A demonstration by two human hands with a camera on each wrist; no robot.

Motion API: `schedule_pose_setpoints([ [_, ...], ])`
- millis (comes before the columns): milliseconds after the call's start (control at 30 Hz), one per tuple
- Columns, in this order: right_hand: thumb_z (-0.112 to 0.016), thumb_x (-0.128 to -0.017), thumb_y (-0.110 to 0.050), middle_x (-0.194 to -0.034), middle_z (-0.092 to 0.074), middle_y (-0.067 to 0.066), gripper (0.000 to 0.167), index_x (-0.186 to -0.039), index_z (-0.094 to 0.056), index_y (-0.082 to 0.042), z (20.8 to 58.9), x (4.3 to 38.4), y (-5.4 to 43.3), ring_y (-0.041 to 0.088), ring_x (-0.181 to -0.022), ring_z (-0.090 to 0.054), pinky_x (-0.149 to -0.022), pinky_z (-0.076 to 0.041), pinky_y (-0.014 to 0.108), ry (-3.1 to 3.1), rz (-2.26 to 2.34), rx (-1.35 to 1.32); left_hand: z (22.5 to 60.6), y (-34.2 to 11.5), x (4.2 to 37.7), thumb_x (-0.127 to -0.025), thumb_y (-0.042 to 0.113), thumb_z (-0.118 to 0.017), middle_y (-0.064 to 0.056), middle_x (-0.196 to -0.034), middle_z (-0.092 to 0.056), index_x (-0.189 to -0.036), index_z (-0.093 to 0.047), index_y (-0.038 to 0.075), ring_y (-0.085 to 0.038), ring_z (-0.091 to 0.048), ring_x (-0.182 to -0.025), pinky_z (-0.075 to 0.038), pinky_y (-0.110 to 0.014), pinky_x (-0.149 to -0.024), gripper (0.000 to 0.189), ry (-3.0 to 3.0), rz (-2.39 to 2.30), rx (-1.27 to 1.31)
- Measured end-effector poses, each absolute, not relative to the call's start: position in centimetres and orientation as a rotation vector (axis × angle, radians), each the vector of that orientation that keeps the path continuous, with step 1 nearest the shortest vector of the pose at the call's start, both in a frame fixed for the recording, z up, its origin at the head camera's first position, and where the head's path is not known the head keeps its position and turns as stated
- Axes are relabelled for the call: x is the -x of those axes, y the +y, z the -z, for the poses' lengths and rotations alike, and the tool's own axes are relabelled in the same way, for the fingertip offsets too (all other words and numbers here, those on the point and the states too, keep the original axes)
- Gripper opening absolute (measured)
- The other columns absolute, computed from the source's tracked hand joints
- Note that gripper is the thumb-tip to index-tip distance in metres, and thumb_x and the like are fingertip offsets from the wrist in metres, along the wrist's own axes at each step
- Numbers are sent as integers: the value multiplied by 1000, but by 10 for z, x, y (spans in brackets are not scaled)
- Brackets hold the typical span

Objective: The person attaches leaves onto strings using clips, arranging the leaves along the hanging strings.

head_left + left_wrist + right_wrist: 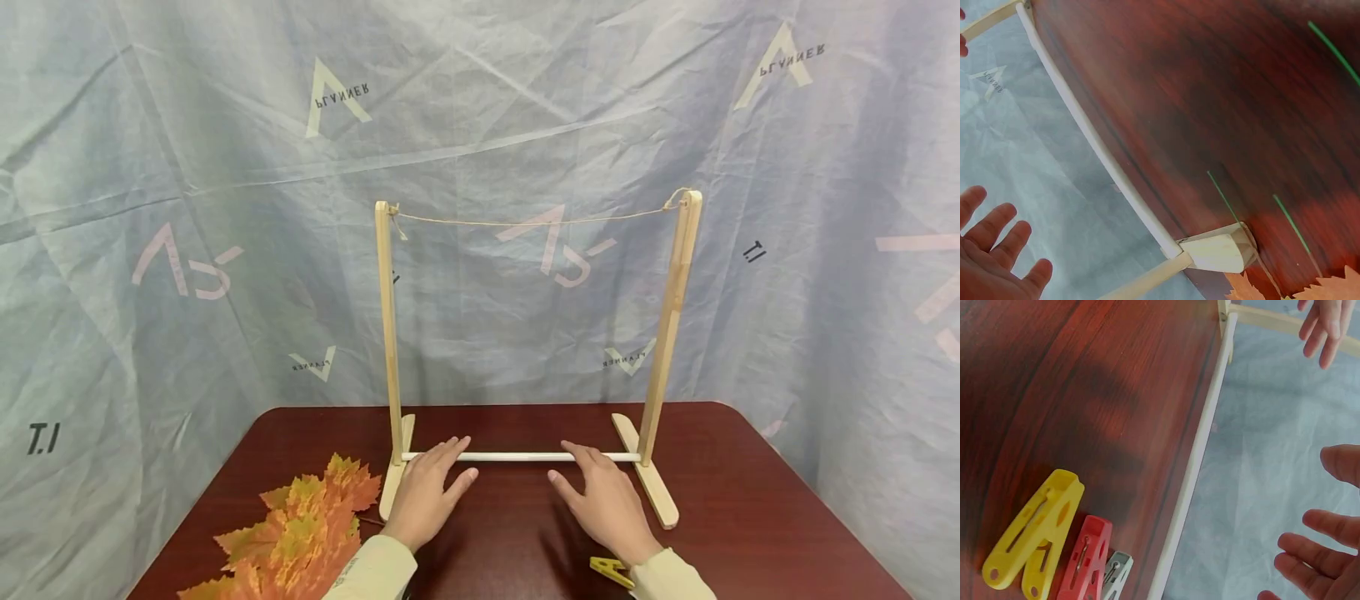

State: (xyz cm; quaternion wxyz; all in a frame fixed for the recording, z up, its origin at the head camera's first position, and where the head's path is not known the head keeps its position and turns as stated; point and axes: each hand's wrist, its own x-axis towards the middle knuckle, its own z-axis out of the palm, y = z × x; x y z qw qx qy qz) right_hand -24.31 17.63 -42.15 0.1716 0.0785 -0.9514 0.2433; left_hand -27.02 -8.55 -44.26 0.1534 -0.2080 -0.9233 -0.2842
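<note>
Both hands hover over the table with fingers extended and nothing held. My left hand (427,492) is near the left foot of a wooden frame, and my right hand (606,500) is near the right one. The frame has two upright posts (670,325), a white crossbar (517,457) low down and a thin string (525,223) tied across the top. In the right wrist view, a yellow clothespin (1038,534), a red clothespin (1087,559) and a grey clothespin (1116,575) lie beside each other on the table.
Orange and yellow artificial maple leaves (300,533) lie at the table's left, their green-tipped stems (1291,222) showing in the left wrist view. The dark red table (510,533) has rounded far corners. Grey printed cloth (480,108) hangs behind and at both sides.
</note>
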Motion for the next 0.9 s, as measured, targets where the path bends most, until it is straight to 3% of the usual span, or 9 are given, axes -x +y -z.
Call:
schedule_pose_setpoints([
  [400,-75,-94,-26,-130,-64,17,45,-134,-66,-7,427,239,186,38,-117,-63,-94,-50,56,-2629,-856,-210,433,-100,261,-102,47,-59,-9,-143,-59,-144,-60,18,-34,-54,-132,-42,-58,-106,51,-2639,1037,646],
  [500,-76,-94,-24,-129,-65,16,42,-131,-67,-6,429,238,188,25,-82,-69,-89,-52,47,-2617,-933,-218,433,-103,260,-100,43,-63,-8,-142,-61,-144,-60,19,-33,-55,-131,-44,-56,-105,50,-2642,1081,633],
  [567,-77,-93,-24,-128,-66,14,41,-130,-69,-7,429,238,189,17,-59,-60,-84,-52,41,-2622,-985,-206,433,-105,259,-99,40,-66,-8,-141,-61,-144,-60,19,-33,-56,-131,-45,-55,-104,50,-2638,1119,620],
  [633,-77,-93,-25,-126,-67,12,40,-128,-70,-8,430,237,190,11,-56,-53,-81,-50,38,-2627,-1038,-194,432,-107,258,-98,38,-69,-10,-140,-62,-143,-61,19,-34,-57,-130,-45,-56,-103,50,-2631,1164,610],
  [733,-77,-93,-27,-123,-68,11,39,-127,-70,-9,430,235,192,18,-83,-66,-85,-53,41,-2633,-1108,-180,432,-110,257,-96,35,-72,-12,-137,-63,-142,-62,17,-35,-59,-126,-46,-57,-102,50,-2616,1224,608],
  [800,-77,-93,-27,-123,-68,10,40,-128,-70,-10,431,233,194,25,-107,-66,-89,-55,46,-2630,-1173,-164,432,-112,257,-95,33,-74,-12,-134,-65,-140,-63,15,-34,-61,-123,-47,-57,-100,50,-2609,1263,611],
  [900,-76,-94,-28,-125,-68,10,40,-130,-69,-11,431,231,196,32,-119,-63,-93,-53,50,-2621,-1268,-128,432,-116,258,-92,31,-77,-10,-128,-67,-137,-65,14,-33,-63,-118,-47,-58,-98,50,-2605,1317,618],
])
